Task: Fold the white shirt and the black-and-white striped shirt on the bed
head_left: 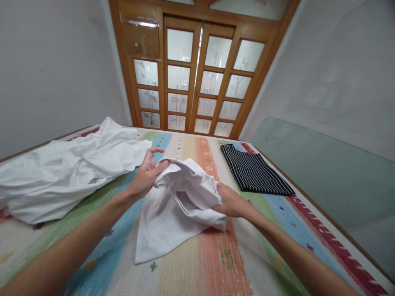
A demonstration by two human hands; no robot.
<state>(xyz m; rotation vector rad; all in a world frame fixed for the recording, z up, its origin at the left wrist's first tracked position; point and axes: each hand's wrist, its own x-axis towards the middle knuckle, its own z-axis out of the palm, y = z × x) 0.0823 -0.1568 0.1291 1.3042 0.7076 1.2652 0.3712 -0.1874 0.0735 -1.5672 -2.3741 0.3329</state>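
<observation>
A white collared shirt (173, 230) lies bunched in front of me, partly lifted off the striped bed cover (182, 279). My left hand (149, 170) pinches its collar edge between thumb and fingers, with the index finger reaching past the cloth. On the other side, my right hand (230, 200) is closed on a fold of the same shirt, and its fingertips are partly hidden in the fabric. The shirt's lower part spreads flat towards me.
A heap of white cloth (70, 172) lies at the left. At the right rests a folded black-and-white striped garment (256, 170). A pale green headboard-like panel (324, 172) borders the right side. Wooden glazed doors (197, 78) stand beyond the bed.
</observation>
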